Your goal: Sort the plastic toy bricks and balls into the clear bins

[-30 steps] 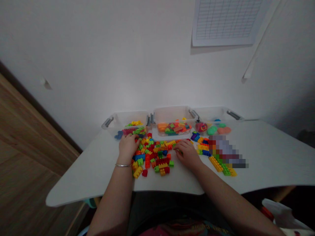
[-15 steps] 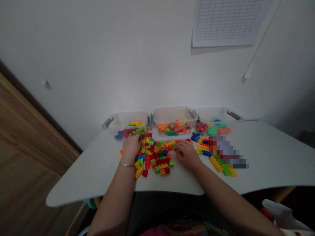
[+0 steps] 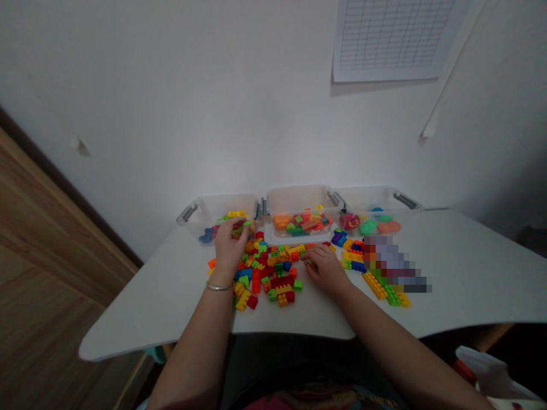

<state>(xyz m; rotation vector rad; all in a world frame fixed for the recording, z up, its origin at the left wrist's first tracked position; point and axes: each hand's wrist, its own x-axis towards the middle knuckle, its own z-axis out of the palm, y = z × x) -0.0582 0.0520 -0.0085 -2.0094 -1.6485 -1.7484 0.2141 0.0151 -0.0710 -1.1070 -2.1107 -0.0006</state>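
Note:
My left hand (image 3: 231,245) is raised in front of the left clear bin (image 3: 192,228), thumb and fingers curved toward each other. A small green building brick (image 3: 247,224) shows between their tips. Beneath it and to the right spreads a pile of coloured building bricks (image 3: 267,267), mostly red, yellow, green, orange and blue. My right hand (image 3: 322,267) rests at the right side of this pile with its fingers curled inward. Whatever lies in those fingers is too hidden to name.
A middle clear bin (image 3: 299,199) of bricks and a right clear bin (image 3: 363,196) with rounded coloured pieces stand against the wall. Long joined bricks (image 3: 387,287) lie right of my right hand, beside a blurred patch. The white table's (image 3: 137,319) front edge curves near my forearms.
My left hand has lifted from the pile's left side and moved slightly up toward the left bin. A yellow brick and a red brick at the pile's front have shifted slightly. My right hand stays put.

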